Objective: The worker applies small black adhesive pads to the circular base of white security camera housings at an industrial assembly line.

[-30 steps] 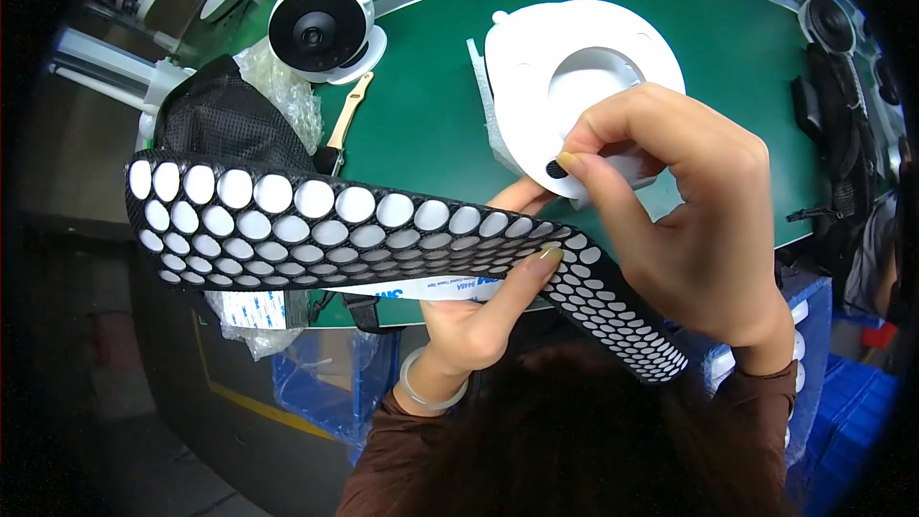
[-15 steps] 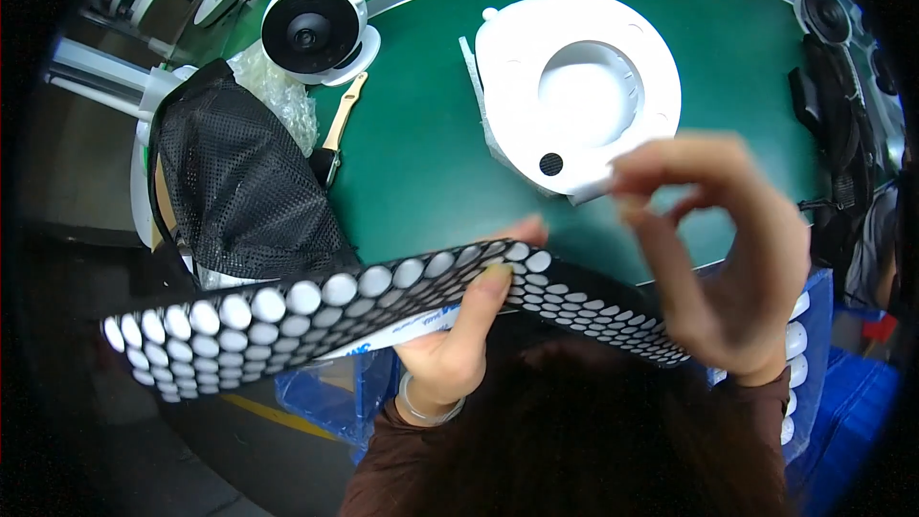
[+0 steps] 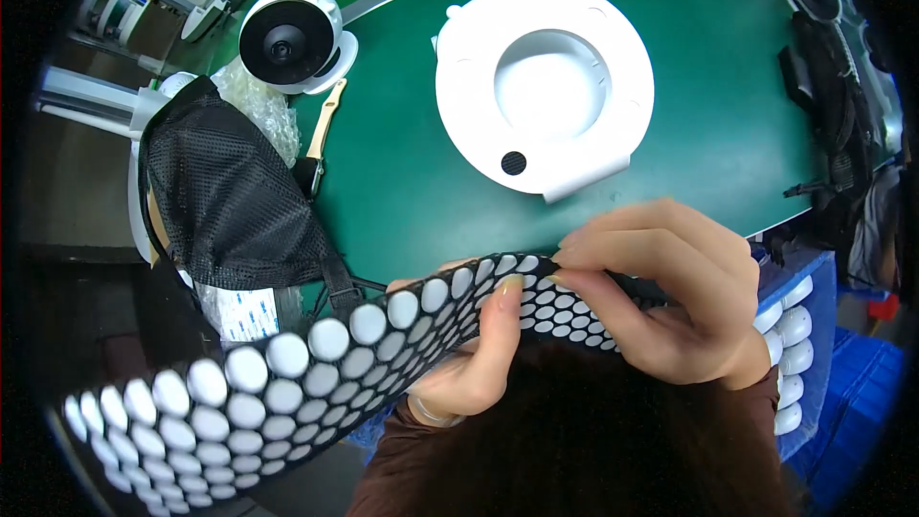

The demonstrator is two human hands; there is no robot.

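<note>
My left hand (image 3: pixel 479 349) grips a long, bendy black sheet (image 3: pixel 369 364) covered in rows of white round spots. Its thumb presses on the spotted face and its fingers are behind. The sheet droops toward the lower left and curves away under my right hand (image 3: pixel 675 292). My right thumb and forefinger pinch the sheet's upper edge, just right of the left thumb; whether a separate small piece is between the fingertips is hidden. Beyond the hands, a white round housing (image 3: pixel 469 110) with a large round recess lies on the green table. A black textured round pad (image 3: pixel 514 164) sits on its near rim.
At the table's left stand a white camera-like device (image 3: pixel 287 43) with a black face, a wooden-handled brush (image 3: pixel 327 120) and a black mesh bag (image 3: pixel 235 196). Bubble wrap (image 3: pixel 273 110) lies between them. A blue bin (image 3: pixel 814 325) holding several white domed parts is at lower right.
My right hand came down from beside the housing to the sheet, its thumb and forefinger closing at the edge. The sheet's left end swung lower and nearer. The view shifted slightly.
</note>
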